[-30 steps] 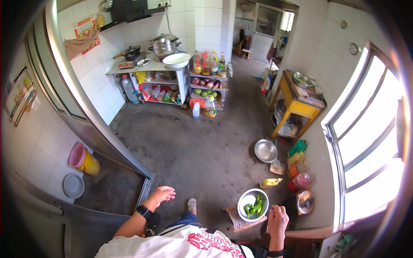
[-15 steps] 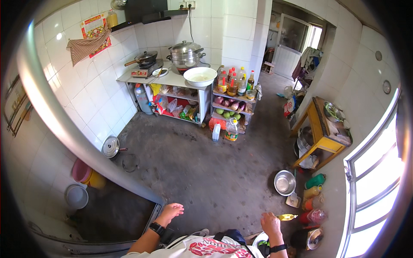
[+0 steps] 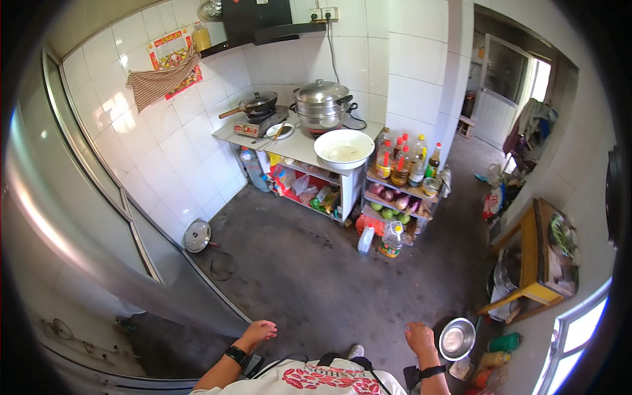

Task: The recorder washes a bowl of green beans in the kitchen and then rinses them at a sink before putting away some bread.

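My left hand point(image 3: 259, 332) hangs in the air at the lower middle, fingers loosely bent and apart, with nothing in it. It is nearest to the silver door frame point(image 3: 197, 309). My right hand point(image 3: 419, 337) is raised farther right, its fingers loosely bent with nothing visible in them. Beside it on the floor stands a steel basin point(image 3: 457, 339), apart from the hand. Ahead, a white enamel basin point(image 3: 343, 146) rests on the counter point(image 3: 263, 140), next to a lidded steamer pot point(image 3: 321, 105) and a frying pan point(image 3: 258, 103).
Sauce bottles point(image 3: 400, 166) and vegetables fill a rack point(image 3: 421, 193) right of the counter. Oil jugs point(image 3: 392, 239) stand before it. A pot lid point(image 3: 197, 236) leans at the left wall. A yellow wooden table point(image 3: 526, 263) stands right, near a doorway point(image 3: 503, 85).
My view has turned left and moved forward, so the counter and rack sit farther right. Both hands stay raised and apart. One shoe now shows between them.
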Demonstrator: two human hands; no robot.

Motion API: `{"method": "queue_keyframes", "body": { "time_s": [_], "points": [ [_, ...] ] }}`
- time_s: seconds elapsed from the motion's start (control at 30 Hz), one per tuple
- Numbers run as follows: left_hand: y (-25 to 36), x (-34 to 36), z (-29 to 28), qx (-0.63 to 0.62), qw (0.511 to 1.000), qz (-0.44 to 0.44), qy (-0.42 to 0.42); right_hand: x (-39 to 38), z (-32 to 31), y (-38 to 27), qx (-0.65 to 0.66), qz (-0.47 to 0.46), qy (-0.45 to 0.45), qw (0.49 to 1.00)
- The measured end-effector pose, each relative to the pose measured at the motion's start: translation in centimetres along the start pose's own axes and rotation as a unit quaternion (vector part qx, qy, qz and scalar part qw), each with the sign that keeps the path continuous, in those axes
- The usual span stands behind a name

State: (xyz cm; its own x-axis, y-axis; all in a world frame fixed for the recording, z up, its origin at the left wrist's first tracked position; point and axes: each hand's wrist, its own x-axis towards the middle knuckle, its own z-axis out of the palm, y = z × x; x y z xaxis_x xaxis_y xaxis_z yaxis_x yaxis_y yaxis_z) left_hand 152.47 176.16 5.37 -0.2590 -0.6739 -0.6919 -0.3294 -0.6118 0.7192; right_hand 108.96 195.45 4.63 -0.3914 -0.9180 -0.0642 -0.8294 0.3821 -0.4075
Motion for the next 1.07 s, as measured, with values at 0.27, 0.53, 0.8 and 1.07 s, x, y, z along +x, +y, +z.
{"method": "queue_keyframes", "body": {
  "time_s": [0.27,0.53,0.8,1.07],
  "points": [
    [2.0,4.7,-3.9,-0.077,0.996,-0.019,0.038,16.2,3.2,-4.7,-0.02,-0.127,-0.029,0.991],
    [7.4,14.0,-11.1,-0.098,0.989,-0.044,0.105,29.0,3.0,-14.7,-0.02,-0.164,-0.094,0.982],
    [13.4,23.2,-18.5,-0.109,0.985,-0.031,0.131,40.0,5.5,-21.5,-0.038,-0.168,-0.084,0.982],
    [18.6,30.7,-21.8,-0.149,0.982,-0.031,0.112,52.3,6.2,-28.1,0.022,-0.134,-0.199,0.971]
  ]
}}
